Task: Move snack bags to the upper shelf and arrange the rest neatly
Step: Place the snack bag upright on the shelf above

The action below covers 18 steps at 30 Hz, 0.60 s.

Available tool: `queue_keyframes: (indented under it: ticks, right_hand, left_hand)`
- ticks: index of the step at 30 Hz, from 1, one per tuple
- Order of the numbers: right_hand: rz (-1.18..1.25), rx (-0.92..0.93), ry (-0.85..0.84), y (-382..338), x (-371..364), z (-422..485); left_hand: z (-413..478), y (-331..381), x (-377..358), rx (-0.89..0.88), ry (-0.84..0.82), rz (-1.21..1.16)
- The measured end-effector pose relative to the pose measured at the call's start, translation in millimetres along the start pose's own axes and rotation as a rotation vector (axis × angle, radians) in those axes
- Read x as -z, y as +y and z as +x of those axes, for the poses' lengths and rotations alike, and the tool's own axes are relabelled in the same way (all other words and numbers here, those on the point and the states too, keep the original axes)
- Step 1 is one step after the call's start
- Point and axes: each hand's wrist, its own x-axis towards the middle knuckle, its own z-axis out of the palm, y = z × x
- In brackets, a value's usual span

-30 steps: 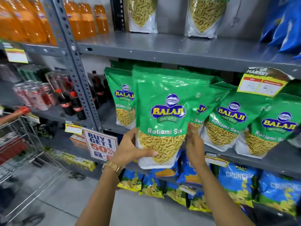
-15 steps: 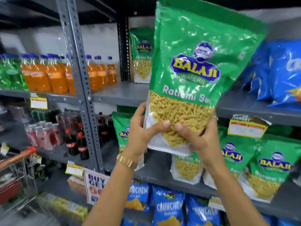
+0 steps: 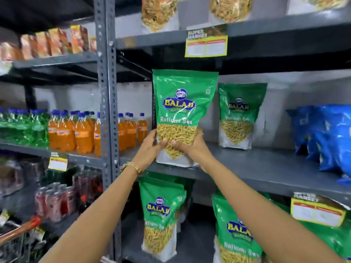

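Observation:
A green Balaji Ratlami Sev snack bag [image 3: 182, 103] stands upright with its base on the front left part of the grey upper shelf [image 3: 266, 168]. My left hand [image 3: 150, 147] and my right hand [image 3: 191, 147] both grip its lower part from either side. A second green bag [image 3: 239, 114] of the same kind stands further back on that shelf, to the right. On the shelf below, more green bags [image 3: 159, 215] stand upright, another one [image 3: 237, 234] at the lower right.
Blue snack bags [image 3: 326, 137] fill the right end of the upper shelf. A perforated grey upright post [image 3: 106, 111] stands left of the held bag. Orange and green drink bottles [image 3: 76, 131] line the left bay. A price tag [image 3: 206, 42] hangs from the shelf above.
Both hands have carried the green bag up and away from me, from close in front of the camera onto the upper shelf. The view has tilted upward.

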Motion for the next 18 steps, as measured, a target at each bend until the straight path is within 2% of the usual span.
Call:
queue_keyframes:
  ticks: [6, 11, 18]
  right_hand:
    - [-0.091, -0.144, -0.05, 23.8, -36.9, 43.4]
    - [-0.204, -0.125, 0.072, 40.8, -54.4, 62.5]
    - [-0.273, -0.127, 0.068, 57.7, -56.4, 69.2]
  left_hand:
    - [36.0, -32.1, 9.8, 0.105, 0.075, 0.061]
    - [51.5, -53.6, 12.6, 0.18, 0.047, 0.105]
    - [52.4, -63.0, 14.8, 0.197, 0.068, 0.087]
